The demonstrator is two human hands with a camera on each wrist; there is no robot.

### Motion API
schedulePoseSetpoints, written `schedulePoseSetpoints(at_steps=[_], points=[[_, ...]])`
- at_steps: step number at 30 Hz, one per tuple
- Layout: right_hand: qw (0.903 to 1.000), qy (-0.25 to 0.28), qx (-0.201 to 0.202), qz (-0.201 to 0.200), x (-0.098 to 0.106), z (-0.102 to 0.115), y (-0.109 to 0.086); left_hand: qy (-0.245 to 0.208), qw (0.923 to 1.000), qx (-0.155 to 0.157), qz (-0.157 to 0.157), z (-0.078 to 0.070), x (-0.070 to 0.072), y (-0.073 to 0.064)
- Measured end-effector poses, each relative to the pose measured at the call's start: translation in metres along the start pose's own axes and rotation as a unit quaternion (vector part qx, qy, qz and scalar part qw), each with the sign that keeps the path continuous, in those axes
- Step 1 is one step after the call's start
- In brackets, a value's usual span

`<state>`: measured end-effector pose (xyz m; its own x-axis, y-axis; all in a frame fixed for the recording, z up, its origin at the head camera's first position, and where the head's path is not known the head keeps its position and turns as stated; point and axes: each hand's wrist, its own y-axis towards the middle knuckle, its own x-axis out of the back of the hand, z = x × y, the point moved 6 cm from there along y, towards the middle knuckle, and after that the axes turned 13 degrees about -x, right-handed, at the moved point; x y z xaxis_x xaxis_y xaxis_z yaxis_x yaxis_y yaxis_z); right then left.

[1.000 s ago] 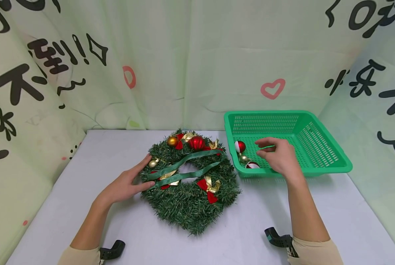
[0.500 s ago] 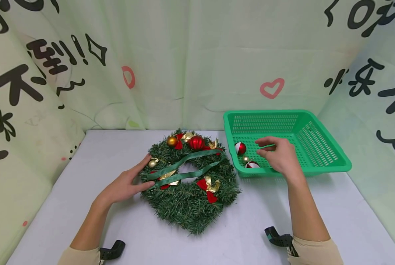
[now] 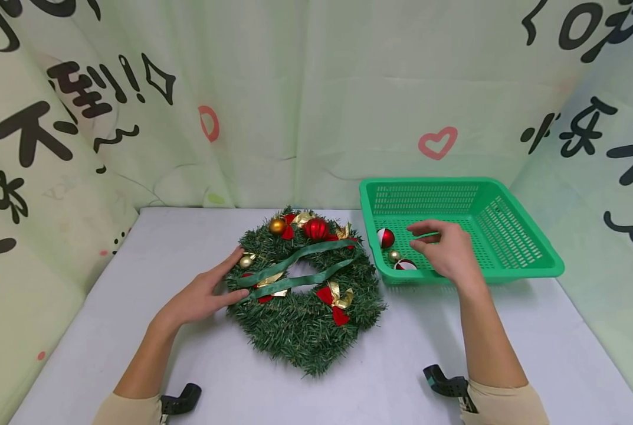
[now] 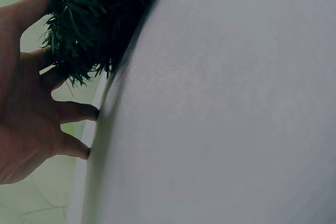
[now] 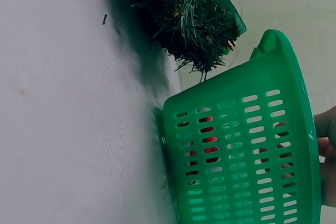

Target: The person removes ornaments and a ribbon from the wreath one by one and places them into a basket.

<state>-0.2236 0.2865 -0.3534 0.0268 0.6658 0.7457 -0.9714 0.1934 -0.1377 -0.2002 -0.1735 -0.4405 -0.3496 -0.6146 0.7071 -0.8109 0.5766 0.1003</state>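
Observation:
A green wreath (image 3: 305, 342) lies on the table, trimmed with red and gold bows, baubles and a green ribbon (image 3: 295, 254). My left hand (image 3: 202, 298) rests on its left side, thumb and fingers spread. In the left wrist view, two fingertips (image 4: 79, 111) of that hand touch the tabletop. Over the green basket (image 3: 528, 268) hovers my right hand (image 3: 449, 251), its fingers bent a little and nothing visible between them. Left of it in the basket are a red-and-white bauble (image 3: 385, 238), a small gold bauble (image 3: 394, 255) and another red-and-white bauble (image 3: 405, 265), partly hidden by the rim.
The white table (image 3: 390, 378) ends at a pale green curtain (image 3: 321, 118) with black writing and red hearts. The basket's tall wall stands close to the wreath's right side, as the right wrist view shows.
Both hands stay almost still. The small gold bauble in the basket has shifted slightly between the first frame and now.

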Motion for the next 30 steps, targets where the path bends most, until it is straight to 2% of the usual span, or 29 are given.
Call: schedulePoseSetpoints(at_steps=[30], points=[[0.9991,0.019,0.034,-0.017,-0.004,0.019,-0.011,-0.005,1.0000,0.003,0.000,0.002,0.000,0.000]])
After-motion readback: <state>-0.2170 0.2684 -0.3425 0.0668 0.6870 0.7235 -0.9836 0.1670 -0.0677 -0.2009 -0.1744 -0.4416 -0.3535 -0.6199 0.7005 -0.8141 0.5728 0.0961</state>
